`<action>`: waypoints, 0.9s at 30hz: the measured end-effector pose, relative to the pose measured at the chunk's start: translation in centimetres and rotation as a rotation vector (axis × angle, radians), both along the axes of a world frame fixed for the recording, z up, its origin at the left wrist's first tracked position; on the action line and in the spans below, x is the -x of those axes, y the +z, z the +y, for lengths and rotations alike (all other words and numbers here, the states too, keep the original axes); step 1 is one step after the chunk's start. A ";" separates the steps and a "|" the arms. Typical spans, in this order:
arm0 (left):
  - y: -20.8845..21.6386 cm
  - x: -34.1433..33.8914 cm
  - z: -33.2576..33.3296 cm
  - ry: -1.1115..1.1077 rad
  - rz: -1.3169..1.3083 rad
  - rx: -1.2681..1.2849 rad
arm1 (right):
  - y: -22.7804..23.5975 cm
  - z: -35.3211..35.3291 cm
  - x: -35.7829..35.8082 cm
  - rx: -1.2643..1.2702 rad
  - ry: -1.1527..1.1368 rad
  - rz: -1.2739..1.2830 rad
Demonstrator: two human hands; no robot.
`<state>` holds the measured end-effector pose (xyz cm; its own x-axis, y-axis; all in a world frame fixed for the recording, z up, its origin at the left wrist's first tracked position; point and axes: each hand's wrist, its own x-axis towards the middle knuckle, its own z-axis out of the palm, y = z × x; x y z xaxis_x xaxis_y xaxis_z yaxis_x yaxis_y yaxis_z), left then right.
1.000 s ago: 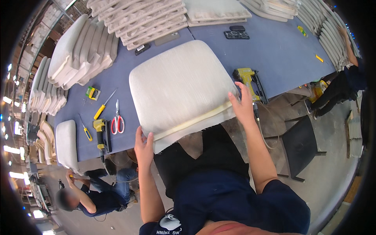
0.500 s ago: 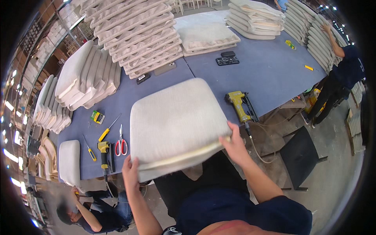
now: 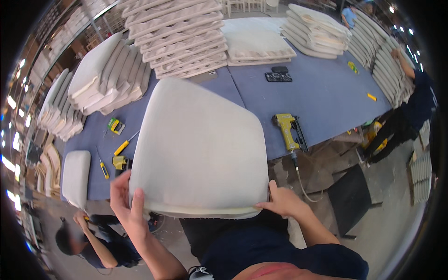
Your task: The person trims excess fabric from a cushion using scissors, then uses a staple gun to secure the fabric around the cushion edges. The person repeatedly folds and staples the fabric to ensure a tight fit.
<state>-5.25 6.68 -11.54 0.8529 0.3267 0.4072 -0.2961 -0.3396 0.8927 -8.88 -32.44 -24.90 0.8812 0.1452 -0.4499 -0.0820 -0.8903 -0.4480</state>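
1. Off-white, the cushion (image 3: 200,149) sits before me, over the near edge of the blue-grey table (image 3: 322,91).
2. My left hand (image 3: 127,205) pinches its left edge, thumb on top; my right hand (image 3: 283,201) pinches its near right corner.
3. It has turned and tilted up, now partly hiding the left staple gun (image 3: 120,162); I judge both hands carry its weight.
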 end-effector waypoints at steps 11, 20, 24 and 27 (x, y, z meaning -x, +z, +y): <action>2.7 3.5 -19.3 -0.975 -0.462 0.080 | 20.3 3.9 -7.7 -1.191 0.464 -1.180; -16.8 -3.1 -19.9 -0.822 0.341 0.321 | 19.9 -1.3 -7.0 -0.956 0.370 -1.261; -29.6 -1.4 -18.6 -1.013 1.098 0.507 | 19.3 -2.8 -5.2 -0.809 0.139 -1.339; -30.7 -1.4 -19.0 -1.255 1.099 0.700 | 17.5 -0.5 -4.7 -0.885 0.181 -1.452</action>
